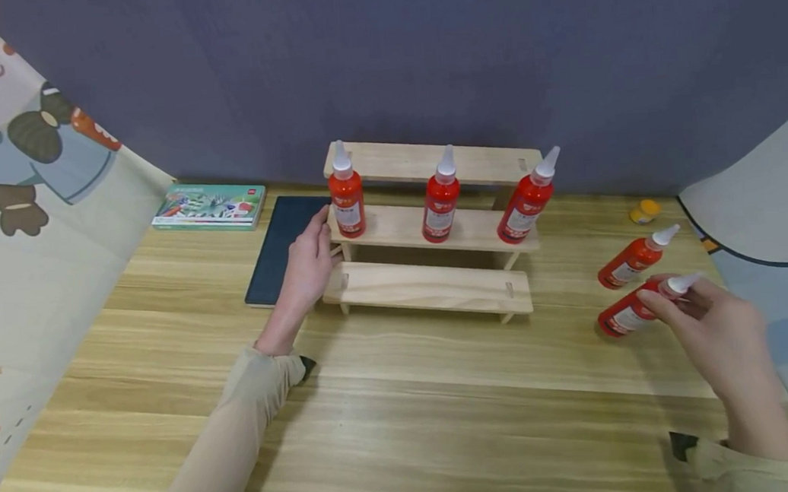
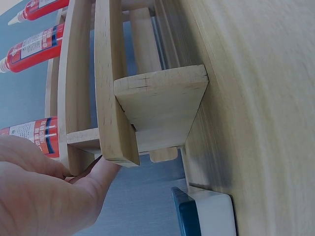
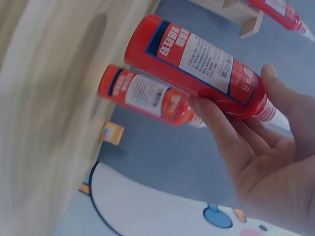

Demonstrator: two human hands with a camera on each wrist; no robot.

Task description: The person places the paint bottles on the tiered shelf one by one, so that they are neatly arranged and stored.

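My right hand (image 1: 726, 337) grips a red squeeze bottle (image 1: 625, 317) near its pointed white cap, with fingers and thumb around its upper part. The right wrist view shows that bottle (image 3: 192, 64) tilted and raised off the table. A second red bottle (image 1: 630, 263) stands just behind it. My left hand (image 1: 309, 263) holds the left end of a three-step wooden rack (image 1: 427, 285) at its middle step, and in the left wrist view the thumb and fingers (image 2: 101, 179) meet that board's end. Three similar bottles stand on the middle step: left (image 1: 348, 209), centre (image 1: 440, 212) and right (image 1: 524, 212).
A dark flat notebook (image 1: 273, 243) lies left of the rack, partly behind my left hand. Farther left is a green illustrated box (image 1: 209, 205). A small yellow jar (image 1: 644, 211) sits at the back right. A dark fabric wall (image 1: 408, 62) closes off the table behind the rack.
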